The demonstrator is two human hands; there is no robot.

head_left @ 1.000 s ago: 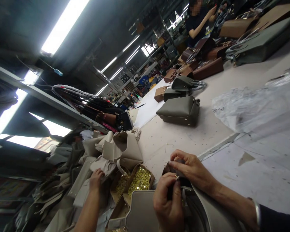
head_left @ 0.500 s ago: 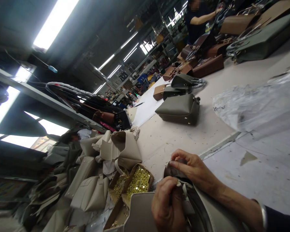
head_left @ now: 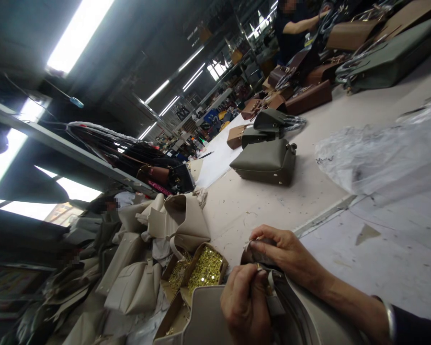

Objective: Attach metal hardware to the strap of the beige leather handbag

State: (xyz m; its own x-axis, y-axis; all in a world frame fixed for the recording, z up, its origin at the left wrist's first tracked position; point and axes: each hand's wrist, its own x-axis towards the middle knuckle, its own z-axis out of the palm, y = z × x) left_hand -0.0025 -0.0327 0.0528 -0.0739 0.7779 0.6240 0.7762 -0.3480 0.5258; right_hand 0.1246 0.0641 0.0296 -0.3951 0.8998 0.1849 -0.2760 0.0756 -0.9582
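A beige handbag point(head_left: 330, 306) lies open in front of me at the bottom of the head view, its grey lining showing. My right hand point(head_left: 289, 254) grips the bag's upper edge, thumb inside and fingers curled over the rim. Close beside it, my left hand point(head_left: 244, 302) is closed in a pinch at the bag's opening. A small gold-coloured piece point(head_left: 259, 266) glints at its fingertips; its exact kind is too small to make out. The bag's flap point(head_left: 206, 311) spreads to the left, beneath my left hand.
Cardboard boxes of small gold metal fittings point(head_left: 206, 268) stand left of the bag. Several beige bags point(head_left: 190, 220) are heaped beyond them. An olive bag point(head_left: 262, 160) sits on the table ahead, with clear plastic sheeting point(head_left: 377, 153) at right. A co-worker point(head_left: 290, 33) stands at the far end.
My left hand has shifted slightly left and its fingertips have turned, so a gold glint now shows there. My right hand keeps its hold on the bag's edge, slightly lower.
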